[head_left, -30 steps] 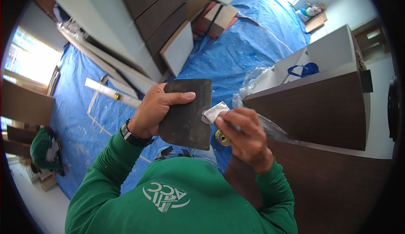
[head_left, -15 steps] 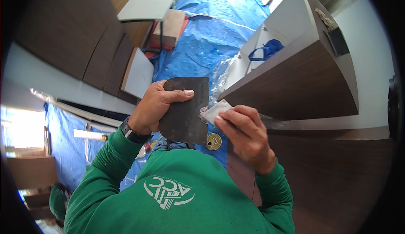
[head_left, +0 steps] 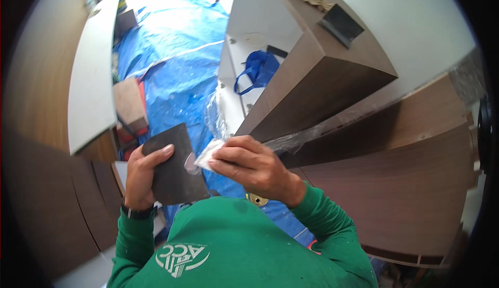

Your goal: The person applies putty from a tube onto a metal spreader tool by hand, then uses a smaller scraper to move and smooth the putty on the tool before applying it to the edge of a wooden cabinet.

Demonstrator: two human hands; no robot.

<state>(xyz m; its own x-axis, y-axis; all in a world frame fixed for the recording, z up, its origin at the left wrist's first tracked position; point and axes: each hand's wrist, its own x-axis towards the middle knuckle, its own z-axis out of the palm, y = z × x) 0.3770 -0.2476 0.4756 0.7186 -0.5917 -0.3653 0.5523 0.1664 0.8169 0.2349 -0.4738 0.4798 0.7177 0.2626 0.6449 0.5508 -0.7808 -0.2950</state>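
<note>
The left hand [head_left: 141,176] grips a dark, flat rectangular plate [head_left: 171,171] above the blue plastic floor sheet [head_left: 179,88]; the right hand [head_left: 260,171] pinches a whitish flat piece [head_left: 207,155] between its fingers. Pale pink paste [head_left: 191,163], lying at the plate's edge, could fall if the plate tilts.

You wear a green long-sleeved top [head_left: 249,246], its sleeves [head_left: 327,212] reaching your wrists. A white emblem [head_left: 179,259] of lettering, slanted bars and curved arcs marks the chest; a black band [head_left: 137,213] circles your left wrist.
</note>
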